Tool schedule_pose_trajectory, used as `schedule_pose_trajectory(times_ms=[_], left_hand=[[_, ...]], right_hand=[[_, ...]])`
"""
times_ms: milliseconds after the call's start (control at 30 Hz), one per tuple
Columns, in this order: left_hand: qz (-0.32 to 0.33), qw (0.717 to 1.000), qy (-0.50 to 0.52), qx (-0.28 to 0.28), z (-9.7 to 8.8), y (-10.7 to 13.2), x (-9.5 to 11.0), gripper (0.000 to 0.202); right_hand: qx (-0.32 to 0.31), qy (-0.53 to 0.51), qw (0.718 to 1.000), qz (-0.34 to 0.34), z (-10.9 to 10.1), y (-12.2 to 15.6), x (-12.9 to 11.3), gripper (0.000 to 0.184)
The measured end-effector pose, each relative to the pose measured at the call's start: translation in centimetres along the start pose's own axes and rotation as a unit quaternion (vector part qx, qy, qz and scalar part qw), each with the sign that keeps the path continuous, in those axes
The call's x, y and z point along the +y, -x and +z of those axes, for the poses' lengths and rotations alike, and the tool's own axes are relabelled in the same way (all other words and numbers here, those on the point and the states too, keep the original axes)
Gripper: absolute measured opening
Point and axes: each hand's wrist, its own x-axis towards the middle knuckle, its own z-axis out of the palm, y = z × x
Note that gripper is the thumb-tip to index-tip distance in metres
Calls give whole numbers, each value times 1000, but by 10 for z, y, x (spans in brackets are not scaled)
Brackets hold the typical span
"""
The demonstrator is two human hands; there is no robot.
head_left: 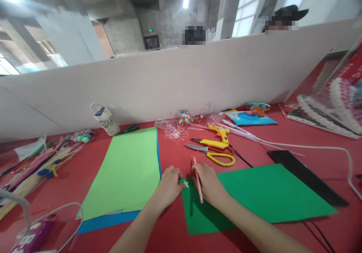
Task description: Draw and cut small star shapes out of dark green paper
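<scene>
My left hand rests on the red table with its fingers pinched on a small green paper piece at the corner of a dark green paper sheet. My right hand lies on that sheet's left end, curled round a pink pencil that points toward me. Both hands nearly touch at the small piece.
A light green sheet over a blue one lies to the left. Yellow scissors, a yellow glue gun, a white bottle, a black strip, craft sticks and a white partition surround the work area.
</scene>
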Motion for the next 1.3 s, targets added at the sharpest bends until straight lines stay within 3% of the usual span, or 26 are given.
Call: schedule_pose_trajectory(times_ms=[333,533,667,767,867,1000,1133,1200,1300], left_hand=[[-3,994,111,18,5,3,2,30],[-3,964,259,59,2,1,0,8],[-2,942,325,80,1,1,4,16],[-11,937,338,85,2,-1,8,15],[-38,944,321,69,2,0,4,10],[-73,965,250,33,-7,7,-13,28],[-56,984,146,83,-25,-1,-33,30],[-29,989,93,114,-31,-18,-39,34],[13,995,18,102,-27,-54,-38,36]], right_hand=[[7,-96,995,-23,0,0,-1,18],[-54,-204,977,-22,-19,-9,3,16],[-83,-231,969,-6,-27,-14,-1,14],[-99,-242,965,21,-20,-17,-7,25],[-110,-253,959,57,-12,-21,-7,27],[-108,-254,957,84,-18,-27,9,26],[-69,-236,965,88,-52,-31,29,26],[-34,-222,971,78,-72,-29,35,28],[4,-191,980,57,-95,-23,36,25]])
